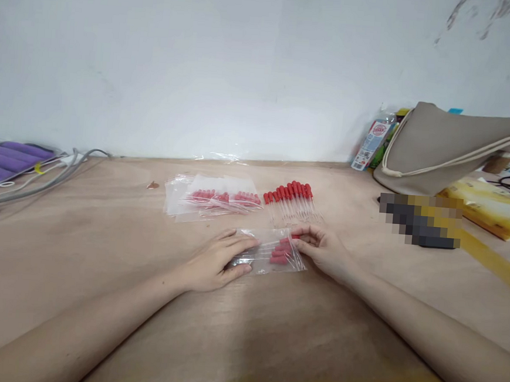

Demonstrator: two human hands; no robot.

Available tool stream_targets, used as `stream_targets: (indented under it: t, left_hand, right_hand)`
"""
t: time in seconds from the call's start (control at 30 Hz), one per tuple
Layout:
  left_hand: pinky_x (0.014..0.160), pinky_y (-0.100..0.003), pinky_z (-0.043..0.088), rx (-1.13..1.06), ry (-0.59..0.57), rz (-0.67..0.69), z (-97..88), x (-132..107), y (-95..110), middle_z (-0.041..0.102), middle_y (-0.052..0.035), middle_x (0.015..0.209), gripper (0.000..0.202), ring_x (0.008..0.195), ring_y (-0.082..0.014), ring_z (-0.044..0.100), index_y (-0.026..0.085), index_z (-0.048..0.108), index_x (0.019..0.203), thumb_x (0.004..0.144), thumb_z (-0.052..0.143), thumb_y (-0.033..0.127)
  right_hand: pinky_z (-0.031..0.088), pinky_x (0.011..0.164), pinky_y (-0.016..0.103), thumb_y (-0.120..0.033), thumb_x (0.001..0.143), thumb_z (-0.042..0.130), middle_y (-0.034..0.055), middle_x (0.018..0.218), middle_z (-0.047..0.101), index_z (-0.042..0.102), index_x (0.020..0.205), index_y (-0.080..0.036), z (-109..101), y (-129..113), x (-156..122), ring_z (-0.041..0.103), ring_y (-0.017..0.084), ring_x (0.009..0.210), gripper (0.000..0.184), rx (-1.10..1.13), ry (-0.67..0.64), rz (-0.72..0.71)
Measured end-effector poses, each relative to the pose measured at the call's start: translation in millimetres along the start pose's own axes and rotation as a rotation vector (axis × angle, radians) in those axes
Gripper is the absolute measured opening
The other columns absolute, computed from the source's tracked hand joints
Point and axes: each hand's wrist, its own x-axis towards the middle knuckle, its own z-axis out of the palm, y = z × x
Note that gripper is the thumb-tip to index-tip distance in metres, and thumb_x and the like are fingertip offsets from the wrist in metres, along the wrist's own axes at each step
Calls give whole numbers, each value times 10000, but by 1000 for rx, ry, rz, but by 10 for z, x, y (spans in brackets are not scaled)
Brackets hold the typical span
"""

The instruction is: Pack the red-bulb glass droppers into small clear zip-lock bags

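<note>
A clear plastic bag (261, 266) lies flat on the table, with several red-bulbed droppers (280, 253) inside it, bulbs to the right. My left hand (218, 260) rests on the bag's left end, fingers stretched and thumb apart, pressing on it. At the right end, my right hand (321, 249) pinches the red bulb of a dropper (293, 239) by the bag's edge; the fingertips partly hide it. Just beyond my hands lies a row of loose droppers (296, 193) with red bulbs pointing away. Left of them are stacked clear bags (212, 202) with red bulbs showing through.
Purple cylinders (8, 160) and grey cables (69, 167) lie at the far left. At the right are a grey drawstring bag (444, 147), a carton (371, 142), a yellow packet (483, 206) and a blurred dark object (420, 221). A white wall (247, 67) stands behind the table.
</note>
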Motion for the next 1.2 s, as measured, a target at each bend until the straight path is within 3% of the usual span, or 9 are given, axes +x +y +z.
stream_targets:
  t: [0.07,0.23,0.33,0.53,0.7,0.93,1.1,1.2]
  left_hand:
    - [1128,-431,219,0,7,1,7,-3,-6,498,-55,1337,454,1232,-202,459,230,351,1356,928,446,349]
    - [1130,-438,215,-8,3,-1,9,-2,-6,494,-56,1343,465,1237,-201,456,233,341,1365,927,448,346]
    - [1125,-459,217,-18,-4,-10,-2,5,3,494,-65,1342,479,1237,-218,457,234,347,1365,921,456,373]
    - [1132,-452,206,-16,-19,-25,-15,10,11,502,-62,1337,514,1229,-217,468,230,341,1371,907,484,399]
    - [1134,-444,202,-9,-23,-22,-14,4,5,480,-46,1363,502,1257,-204,438,245,337,1373,915,472,399]
    - [1130,-435,200,7,-26,-12,0,0,-13,461,-46,1381,479,1274,-189,419,252,363,1360,921,457,419]
    - [1129,-443,200,10,-36,-25,-12,4,4,464,-49,1377,480,1273,-193,421,248,361,1359,922,453,424]
    - [1125,-446,209,-2,-32,-24,-22,5,19,475,-63,1362,494,1251,-194,444,245,330,1377,926,448,409]
  right_hand:
    - [537,758,355,-380,568,762,9,798,706,636,789,-204,-7,5,13,663,167,763,309,18,-40,7]
    - [539,621,293,-318,557,759,-8,704,675,622,727,-194,-29,80,56,636,133,628,251,-44,70,0]
    - [538,629,308,-328,619,720,8,709,679,631,709,-197,-14,113,46,633,144,636,182,-136,70,-66]
    - [539,752,365,-329,737,612,30,898,706,639,911,-210,15,52,-38,667,181,803,212,-127,-177,-52]
    - [527,623,280,-296,687,652,29,864,700,566,926,-202,-27,52,-23,662,150,737,271,-132,-148,9]
    - [478,543,245,-281,637,684,-2,668,639,586,834,-176,-53,71,3,593,113,580,243,-268,-36,-8]
    - [470,525,232,-344,672,664,16,763,664,545,928,-181,-19,29,-46,603,110,604,326,-136,-136,42]
    - [425,437,215,-377,689,646,-11,700,627,511,944,-188,-33,11,-37,539,91,498,345,-153,-177,65]
